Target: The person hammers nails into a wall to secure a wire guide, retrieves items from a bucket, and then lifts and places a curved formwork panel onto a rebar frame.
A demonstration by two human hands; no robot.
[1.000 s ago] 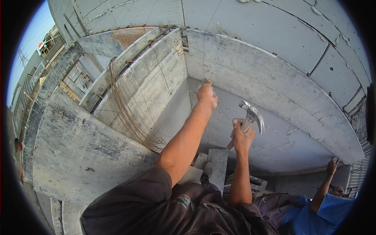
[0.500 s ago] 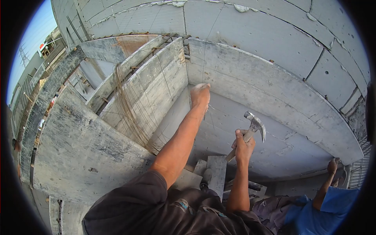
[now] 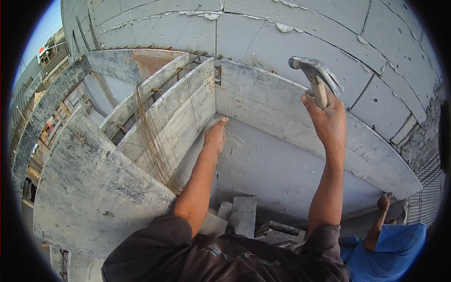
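Note:
My right hand point(image 3: 330, 117) grips the handle of a claw hammer point(image 3: 314, 70). The hammer is raised in front of the block wall, its metal head uppermost. Lower and to the left, my left hand point(image 3: 216, 135) is closed on a thin wire point(image 3: 236, 80), close to the inner corner of the board formwork. That wire runs up from the hand across the long board point(image 3: 277, 96); loose thin strands also hang under the hand. Nearby on the left, a bundle of long thin wires point(image 3: 149, 134) drapes over a crosswise board point(image 3: 181, 110).
A grey block wall point(image 3: 178, 33) rises behind the formwork. A large curved panel point(image 3: 98, 174) stands at my left. Below me lie loose planks point(image 3: 245, 214). At lower right, a co-worker in a blue shirt point(image 3: 397, 249) reaches toward the long board's end.
My right hand has lifted the hammer up and to the right. My left hand sits slightly lower and further left in view, still closed on the wire. The camera view has shifted a little.

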